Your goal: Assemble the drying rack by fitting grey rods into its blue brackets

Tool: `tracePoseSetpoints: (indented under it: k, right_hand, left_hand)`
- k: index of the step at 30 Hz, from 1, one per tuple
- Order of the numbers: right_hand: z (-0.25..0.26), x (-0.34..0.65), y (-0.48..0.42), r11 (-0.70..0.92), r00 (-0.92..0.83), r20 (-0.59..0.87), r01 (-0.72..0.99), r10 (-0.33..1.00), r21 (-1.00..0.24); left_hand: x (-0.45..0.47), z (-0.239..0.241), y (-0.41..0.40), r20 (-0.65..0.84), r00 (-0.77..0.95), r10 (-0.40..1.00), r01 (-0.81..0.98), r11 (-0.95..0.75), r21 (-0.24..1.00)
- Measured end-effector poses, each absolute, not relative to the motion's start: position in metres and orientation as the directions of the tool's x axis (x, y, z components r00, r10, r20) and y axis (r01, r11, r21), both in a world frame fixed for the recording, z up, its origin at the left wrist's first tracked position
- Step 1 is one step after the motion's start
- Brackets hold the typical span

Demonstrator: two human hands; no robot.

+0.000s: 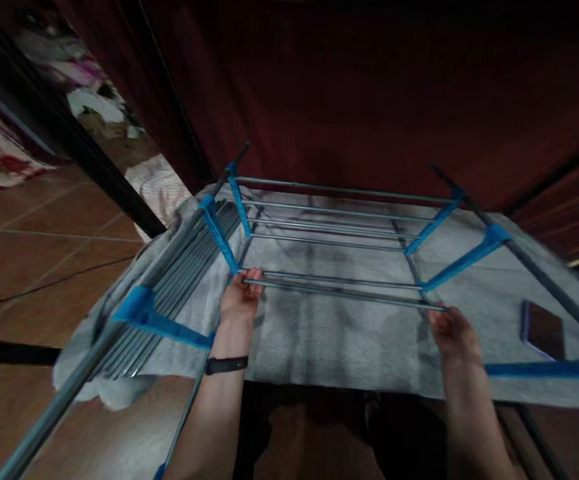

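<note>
A thin grey metal rod [339, 291] is held crosswise between my two hands. My left hand [242, 293] is closed around its left end, close to a blue plastic bracket [221, 237]. At the other end, the fingers of my right hand [452, 327] pinch the rod's tip. Around them stands a rack frame of thick grey tubes with blue brackets [462, 260] on both sides. Several rods [339, 243] span between the brackets farther back. Another crossbar [339, 279] lies just behind the held rod.
Loose grey rods [169, 293] lie in a bundle on the grey cloth [314, 347] at left. A phone [543, 330] rests on the cloth at right. Dark red panels [359, 100] rise behind the rack. A thin cable [54, 283] crosses the tiled floor [14, 267].
</note>
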State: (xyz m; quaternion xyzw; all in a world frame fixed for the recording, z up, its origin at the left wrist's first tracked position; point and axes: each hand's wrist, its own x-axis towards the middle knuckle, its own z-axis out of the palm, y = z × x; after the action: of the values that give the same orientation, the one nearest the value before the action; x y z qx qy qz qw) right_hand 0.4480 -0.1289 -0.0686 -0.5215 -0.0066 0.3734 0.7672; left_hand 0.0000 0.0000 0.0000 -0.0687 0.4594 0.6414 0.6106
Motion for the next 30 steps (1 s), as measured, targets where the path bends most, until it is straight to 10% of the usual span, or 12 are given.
tracePoseSetpoints:
  k: [30]
  right_hand:
    - [-0.056,0.434,-0.110,0.041,0.630,-0.574,-0.691,0.522,-0.721]
  left_hand:
    - [0.024,-0.014,-0.007,-0.675,-0.244,0.697,-0.858,0.170,0.486]
